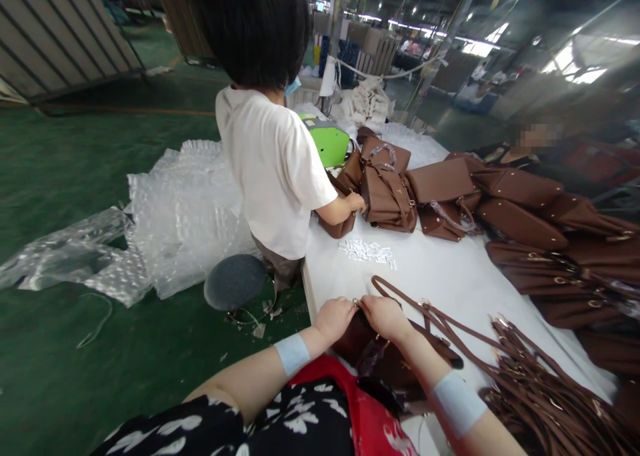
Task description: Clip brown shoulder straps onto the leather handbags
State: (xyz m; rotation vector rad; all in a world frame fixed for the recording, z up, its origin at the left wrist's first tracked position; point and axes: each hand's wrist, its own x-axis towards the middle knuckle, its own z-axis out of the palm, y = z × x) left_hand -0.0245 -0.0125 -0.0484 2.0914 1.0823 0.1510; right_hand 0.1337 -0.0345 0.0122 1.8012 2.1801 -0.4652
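Where the brown bag (387,368) lies at lower centre on the counter (445,266), the left hand (335,319) and right hand (384,315) meet, each grip pinching a small metal ring (357,303), presumably to steady it.

Ahead of our left hand (334,319) and right hand (384,315) we had a bare stretch of white table (445,263) to pass over, with scattered white pieces (367,253) on its left part and a row of brown bags (390,199) walling it off beyond. A looped brown strap (440,316) lay across our path just past the right hand, a tangled strap heap (545,383) blocked the near right, and a co-worker (275,163) hemmed us in at the far left.
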